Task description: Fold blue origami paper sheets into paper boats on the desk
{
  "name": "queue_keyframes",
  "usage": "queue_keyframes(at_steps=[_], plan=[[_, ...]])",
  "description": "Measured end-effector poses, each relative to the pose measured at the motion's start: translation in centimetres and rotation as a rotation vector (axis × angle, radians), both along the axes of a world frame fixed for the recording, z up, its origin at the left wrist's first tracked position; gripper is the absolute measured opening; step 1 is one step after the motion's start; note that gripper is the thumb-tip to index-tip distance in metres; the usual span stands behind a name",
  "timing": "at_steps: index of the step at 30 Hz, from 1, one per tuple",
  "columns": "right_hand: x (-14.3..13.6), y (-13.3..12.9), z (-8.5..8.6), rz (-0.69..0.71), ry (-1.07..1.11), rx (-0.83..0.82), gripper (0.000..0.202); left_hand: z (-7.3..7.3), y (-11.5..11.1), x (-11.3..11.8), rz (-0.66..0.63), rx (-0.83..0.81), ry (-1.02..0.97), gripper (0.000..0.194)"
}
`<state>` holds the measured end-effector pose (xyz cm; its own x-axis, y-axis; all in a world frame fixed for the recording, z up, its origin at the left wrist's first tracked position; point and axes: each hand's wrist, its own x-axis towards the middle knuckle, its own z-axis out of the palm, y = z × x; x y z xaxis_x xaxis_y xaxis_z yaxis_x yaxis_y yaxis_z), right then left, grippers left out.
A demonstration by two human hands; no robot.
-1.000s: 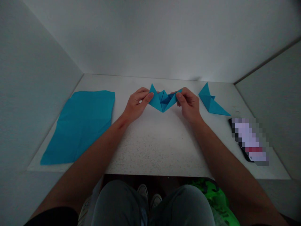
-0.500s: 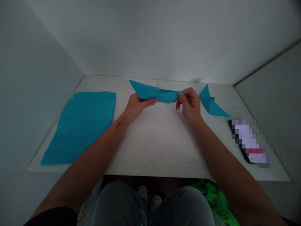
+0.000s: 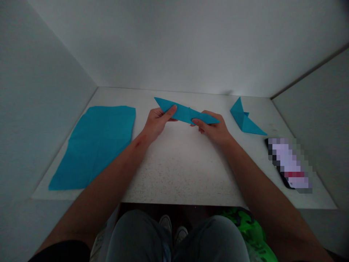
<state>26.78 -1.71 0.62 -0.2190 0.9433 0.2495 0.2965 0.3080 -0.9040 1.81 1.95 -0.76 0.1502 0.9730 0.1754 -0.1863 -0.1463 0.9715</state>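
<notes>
Blue folded paper (image 3: 184, 113), pointed at both ends, is held slantwise over the surface (image 3: 177, 171). Left hand (image 3: 155, 123): grip closed on it, thumb on the near face. Right hand (image 3: 218, 131): grip likewise closed, thumb near the lower edge. Flat blue sheet (image 3: 100, 142) lies at left; second folded piece (image 3: 242, 119) lies at right, near a phone (image 3: 289, 163) (display pixelated).

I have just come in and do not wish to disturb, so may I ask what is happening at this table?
A person is holding a long, narrow folded blue paper, with pointed ends, in the left hand and the right hand, with both thumbs on its near side. On the white table, a blue sheet lies spread out at the left. At the right are another folded piece and, nearer the person, a phone with its screen pixelated.
</notes>
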Motion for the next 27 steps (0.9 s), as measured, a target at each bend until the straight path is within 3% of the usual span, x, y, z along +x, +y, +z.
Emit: queue_keyframes(at_steps=[4,7,13,21,24,27], plan=[[0.3,0.2,0.0,0.016,-0.056,-0.012,0.047,0.1,1.1,-1.0,0.150,0.071,-0.012,0.064],[0.3,0.2,0.1,0.028,-0.115,-0.006,0.065,0.1,1.5,-1.5,0.231,0.113,-0.011,0.060],[0.3,0.4,-0.1,0.023,-0.150,0.020,0.085,-0.1,1.7,-2.0,0.313,0.149,0.016,0.057],[2.0,0.8,0.1,-0.128,-0.083,0.126,0.065,0.1,1.4,-1.9,0.343,0.237,0.051,0.049],[4.3,1.1,1.0,-0.293,-0.153,0.220,0.061,0.0,1.3,-2.0,0.369,0.256,0.091,0.042],[7.6,1.1,1.9,-0.422,-0.355,0.329,0.055,-0.1,1.0,-2.0,0.384,0.274,0.172,0.035]])
